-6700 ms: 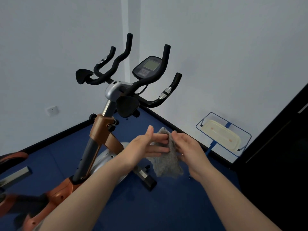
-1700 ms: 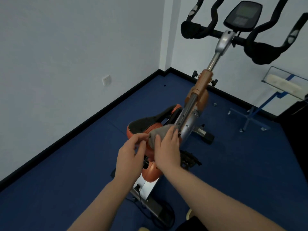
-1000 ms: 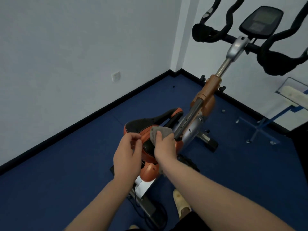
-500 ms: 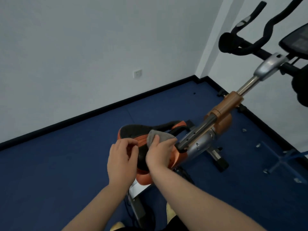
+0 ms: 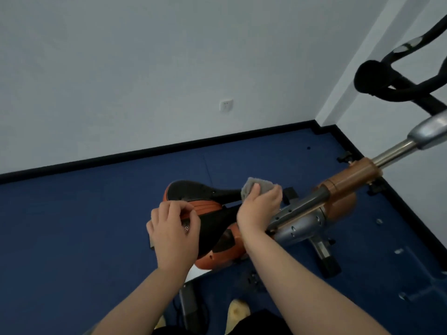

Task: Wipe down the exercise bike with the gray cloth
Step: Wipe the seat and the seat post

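The exercise bike (image 5: 302, 216) stands below me, orange and silver, with a black and orange saddle (image 5: 193, 194) at centre and black handlebars (image 5: 396, 85) at the upper right. My right hand (image 5: 260, 209) presses the folded gray cloth (image 5: 256, 187) onto the nose of the saddle, beside the slanted frame tube. My left hand (image 5: 173, 228) hovers over the near side of the saddle with its fingers curled and pinched together, holding nothing that I can see.
Blue floor runs to black skirting and white walls, with a wall socket (image 5: 226, 105) on the far wall. The bike's floor stabiliser (image 5: 325, 257) sticks out to the right. A blue-framed stand foot (image 5: 420, 279) lies at the lower right. My feet show at the bottom edge.
My view has swung left and closer to the saddle. My right hand has slid the cloth forward along the saddle nose, while my left hand stays curled beside it.
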Demonstrator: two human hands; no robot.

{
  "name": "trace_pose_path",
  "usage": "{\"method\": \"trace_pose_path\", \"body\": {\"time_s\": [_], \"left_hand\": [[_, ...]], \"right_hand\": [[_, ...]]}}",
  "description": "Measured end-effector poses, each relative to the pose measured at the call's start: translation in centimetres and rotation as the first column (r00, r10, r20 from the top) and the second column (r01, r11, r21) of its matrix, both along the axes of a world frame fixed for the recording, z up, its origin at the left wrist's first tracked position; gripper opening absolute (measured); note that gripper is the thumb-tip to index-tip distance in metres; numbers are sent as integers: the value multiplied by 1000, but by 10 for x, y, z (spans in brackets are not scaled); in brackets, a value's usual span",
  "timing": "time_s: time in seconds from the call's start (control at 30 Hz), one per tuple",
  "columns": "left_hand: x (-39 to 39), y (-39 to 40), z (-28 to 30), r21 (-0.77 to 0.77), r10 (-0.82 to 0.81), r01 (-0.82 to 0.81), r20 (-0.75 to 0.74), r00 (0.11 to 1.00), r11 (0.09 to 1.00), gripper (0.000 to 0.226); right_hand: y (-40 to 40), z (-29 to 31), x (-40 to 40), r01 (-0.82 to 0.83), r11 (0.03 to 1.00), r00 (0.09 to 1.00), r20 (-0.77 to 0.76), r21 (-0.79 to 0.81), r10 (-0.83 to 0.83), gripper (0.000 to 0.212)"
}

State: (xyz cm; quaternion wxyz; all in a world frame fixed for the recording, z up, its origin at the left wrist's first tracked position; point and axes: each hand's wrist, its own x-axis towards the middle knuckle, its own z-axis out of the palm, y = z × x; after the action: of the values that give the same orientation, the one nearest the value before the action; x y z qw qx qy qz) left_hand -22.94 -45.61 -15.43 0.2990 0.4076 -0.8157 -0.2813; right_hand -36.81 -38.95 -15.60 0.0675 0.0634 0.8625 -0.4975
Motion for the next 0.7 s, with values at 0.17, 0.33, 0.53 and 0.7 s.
{"method": "trace_pose_path", "body": {"time_s": [0.17,0.33,0.53,0.7], "left_hand": [[0,3,-6,-89,6,-9,-38,999,996,5],[0,3,-6,-76,22,-23,-5,1000,997,6],[0,9,-12,73,211,-206,-61,976,976,30],[-2,10,-9,187,254,-234,-93,963,954,50]], "right_hand": [[45,-14,-8,-421,644,626,-309,638,716,56],[26,6,-37,-499,341,417,-124,796,901,48],[26,3,-38,-631,310,275,-169,711,947,48],[22,11,-76,-789,158,176,-29,594,984,41]]}}
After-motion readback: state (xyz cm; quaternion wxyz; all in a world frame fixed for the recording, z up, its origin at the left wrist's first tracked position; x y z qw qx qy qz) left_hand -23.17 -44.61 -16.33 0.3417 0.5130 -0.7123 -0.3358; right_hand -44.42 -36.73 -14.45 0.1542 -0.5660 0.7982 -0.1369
